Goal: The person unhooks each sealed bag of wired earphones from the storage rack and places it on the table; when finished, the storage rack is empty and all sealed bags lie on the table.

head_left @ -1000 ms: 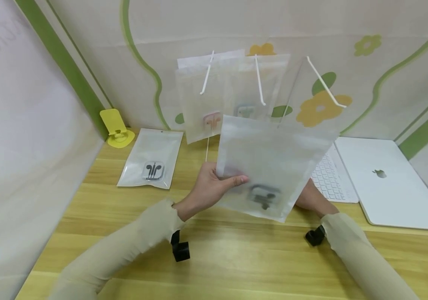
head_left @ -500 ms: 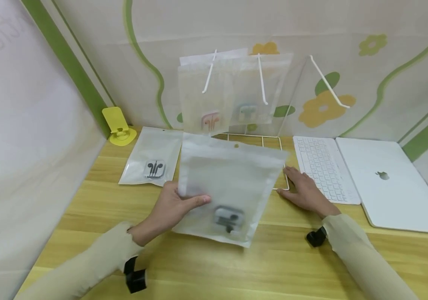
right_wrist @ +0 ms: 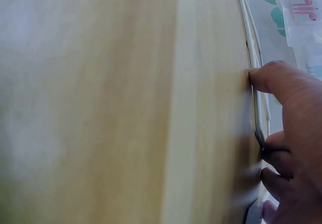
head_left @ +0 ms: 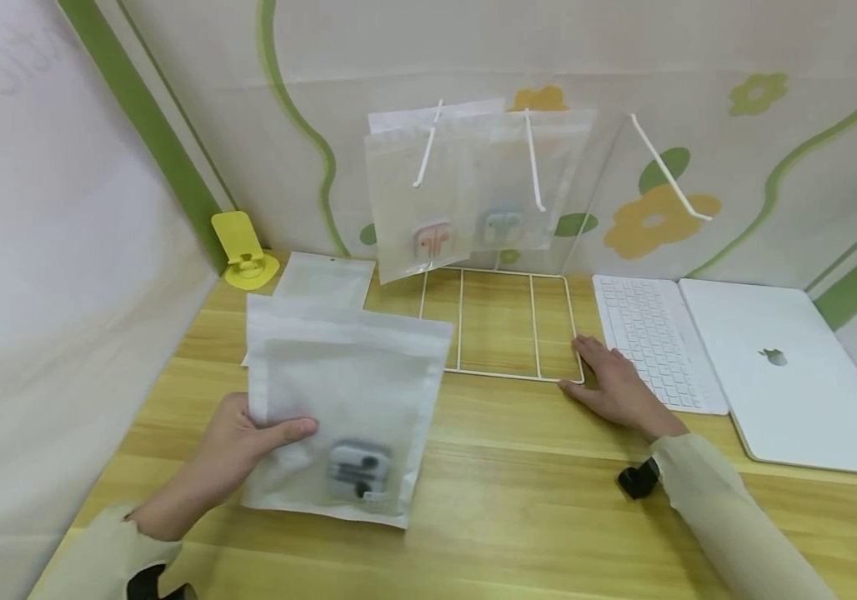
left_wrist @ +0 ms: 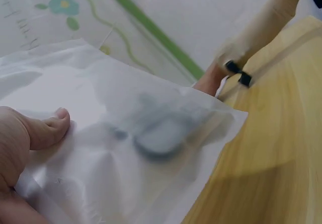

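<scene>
My left hand grips the left edge of a frosted zip bag, its thumb lying across the front. Inside the bag, low on the right, shows a boxed pair of dark earphones; the left wrist view has them blurred through the plastic. The bag is held up over the table, partly covering another bag lying behind it. At the front right corner of a white wire display rack, my right hand holds the base wire, thumb at the front edge and fingers along the side.
Two bags with pink and pale green earphones hang from the rack's left and middle hooks. Its right hook is bare. A white keyboard and laptop lie right; a yellow phone stand stands back left.
My left hand has carried the bag left and toward me, away from the rack, now overlapping the lying bag. My right hand, earlier partly behind the bag, shows at the rack's corner.
</scene>
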